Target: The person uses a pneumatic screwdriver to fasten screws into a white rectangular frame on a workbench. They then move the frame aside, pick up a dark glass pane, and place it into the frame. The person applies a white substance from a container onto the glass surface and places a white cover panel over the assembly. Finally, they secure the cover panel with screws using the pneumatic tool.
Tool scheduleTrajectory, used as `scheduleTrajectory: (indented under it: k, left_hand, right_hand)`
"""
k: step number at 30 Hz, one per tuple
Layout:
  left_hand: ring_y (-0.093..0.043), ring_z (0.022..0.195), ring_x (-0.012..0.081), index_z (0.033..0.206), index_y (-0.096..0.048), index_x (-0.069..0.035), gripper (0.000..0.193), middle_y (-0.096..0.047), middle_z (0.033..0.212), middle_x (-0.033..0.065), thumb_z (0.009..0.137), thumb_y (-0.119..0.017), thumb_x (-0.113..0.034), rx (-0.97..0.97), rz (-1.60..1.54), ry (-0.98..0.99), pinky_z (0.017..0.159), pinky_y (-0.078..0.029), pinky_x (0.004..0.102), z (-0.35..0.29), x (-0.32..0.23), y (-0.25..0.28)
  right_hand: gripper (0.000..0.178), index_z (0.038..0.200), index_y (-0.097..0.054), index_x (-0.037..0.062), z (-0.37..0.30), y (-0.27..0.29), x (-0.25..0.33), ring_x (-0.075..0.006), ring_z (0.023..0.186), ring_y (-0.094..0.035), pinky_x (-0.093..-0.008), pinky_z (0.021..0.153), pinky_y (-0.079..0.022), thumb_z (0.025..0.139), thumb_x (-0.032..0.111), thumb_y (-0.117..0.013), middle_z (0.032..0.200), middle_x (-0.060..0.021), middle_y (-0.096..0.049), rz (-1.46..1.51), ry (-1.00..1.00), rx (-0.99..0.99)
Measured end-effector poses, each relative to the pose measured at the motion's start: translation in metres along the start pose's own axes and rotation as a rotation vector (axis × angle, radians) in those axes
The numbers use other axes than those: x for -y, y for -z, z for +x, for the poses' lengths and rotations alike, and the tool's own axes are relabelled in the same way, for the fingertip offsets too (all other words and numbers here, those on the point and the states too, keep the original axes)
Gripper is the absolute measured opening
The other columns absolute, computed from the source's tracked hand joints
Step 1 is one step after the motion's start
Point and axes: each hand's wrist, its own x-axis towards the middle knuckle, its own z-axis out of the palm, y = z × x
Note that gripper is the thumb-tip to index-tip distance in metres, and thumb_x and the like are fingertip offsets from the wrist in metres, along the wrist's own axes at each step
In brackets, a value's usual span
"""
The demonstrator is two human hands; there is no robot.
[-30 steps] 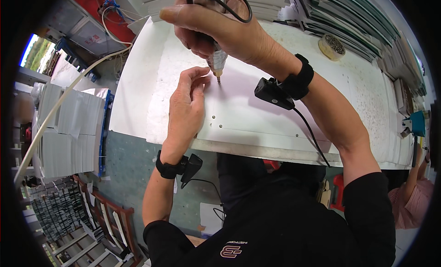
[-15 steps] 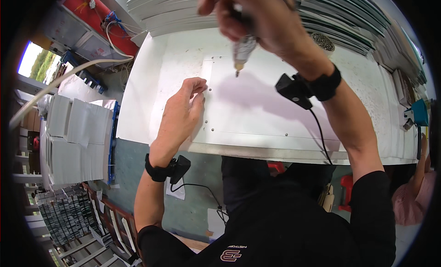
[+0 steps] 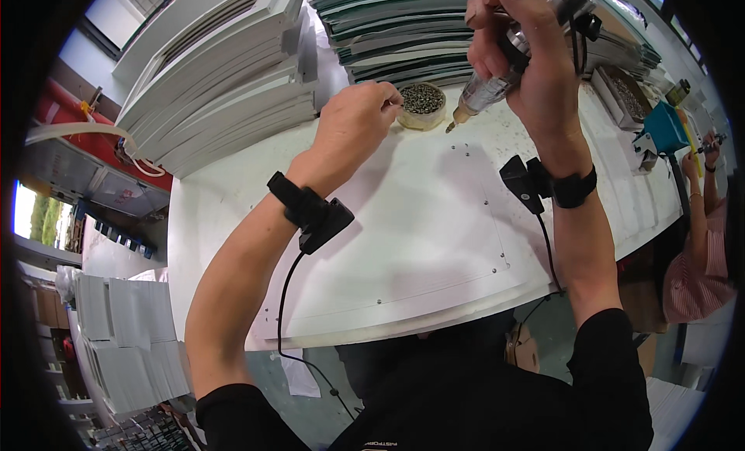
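Note:
A round tub of small dark screws (image 3: pixel 423 100) stands toward the back of the white table. My left hand (image 3: pixel 353 119) is at its left side, thumb and fingertips pinched together; what they hold, if anything, is too small to make out. My right hand (image 3: pixel 543 75) grips a power screwdriver (image 3: pixel 483 94), its bit tilted down to the left, above the table and just right of the tub. Below both hands lies a flat white panel (image 3: pixel 411 226), with several small screws (image 3: pixel 494 270) spaced along its edges.
Stacked white panels (image 3: pixel 225 86) rise at the back left, with green-edged sheets (image 3: pixel 388 34) piled behind the tub. Toward the right are a box of small parts (image 3: pixel 621 94) and a teal tool (image 3: pixel 666 129). Another person in a striped top (image 3: pixel 702 273) works at the right edge.
My left hand has gone from the panel's left edge to the tub, its fingertips now pinched. The screwdriver has swung away from the panel, up and right. The head view has shifted.

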Motion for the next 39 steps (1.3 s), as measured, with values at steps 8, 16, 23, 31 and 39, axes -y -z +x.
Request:
scheduleTrajectory:
  k: [8,16,23,31,39]
  left_hand:
    - [-0.067,0.095,0.0364,0.101,-0.075,-0.006,0.02,-0.071,0.097,0.0147,0.091,-0.068,-0.022,0.14,0.161,-0.003,0.083,-0.052,0.0477,0.039,0.011,-0.034]
    - [-0.067,0.093,0.0384,0.095,-0.073,-0.003,0.019,-0.07,0.094,0.0174,0.091,-0.068,-0.021,0.163,0.224,-0.051,0.081,-0.052,0.0479,0.049,0.009,-0.04]
    - [-0.069,0.086,0.0344,0.097,-0.071,-0.001,0.017,-0.072,0.094,0.0172,0.092,-0.069,-0.017,0.133,0.05,0.042,0.078,-0.053,0.0424,0.047,0.015,-0.041]
    - [-0.07,0.086,0.034,0.098,-0.073,-0.003,0.017,-0.073,0.092,0.0168,0.091,-0.069,-0.018,0.094,-0.058,-0.011,0.078,-0.053,0.0425,0.045,0.014,-0.039]
    - [-0.068,0.085,0.0365,0.1,-0.073,-0.004,0.017,-0.073,0.09,0.0152,0.092,-0.07,-0.019,0.125,-0.02,-0.004,0.078,-0.052,0.0446,0.05,0.01,-0.049]
  right_hand:
    - [0.034,0.08,-0.063,0.0047,0.011,0.021,-0.011,-0.0078,0.045,-0.053,-0.0233,0.042,-0.038,0.102,0.031,-0.066,0.064,-0.0014,-0.059,-0.044,-0.057,0.008]
    - [0.041,0.075,-0.064,0.0051,0.013,0.032,-0.01,-0.0076,0.044,-0.053,-0.0236,0.042,-0.036,0.102,0.036,-0.065,0.057,0.0,-0.058,-0.123,-0.11,-0.029]
    - [0.039,0.076,-0.066,0.0046,0.014,0.03,-0.011,-0.0076,0.045,-0.053,-0.0237,0.042,-0.038,0.101,0.035,-0.067,0.06,-0.0015,-0.06,-0.079,-0.121,-0.074]
    - [0.038,0.079,-0.066,0.005,0.014,0.028,-0.013,-0.007,0.046,-0.054,-0.0233,0.042,-0.038,0.1,0.036,-0.068,0.067,-0.0022,-0.063,-0.129,-0.168,-0.052]
    - [0.039,0.078,-0.066,0.005,0.013,0.034,-0.015,-0.0068,0.046,-0.054,-0.0235,0.042,-0.038,0.1,0.036,-0.068,0.066,-0.0017,-0.062,-0.075,-0.09,-0.02]
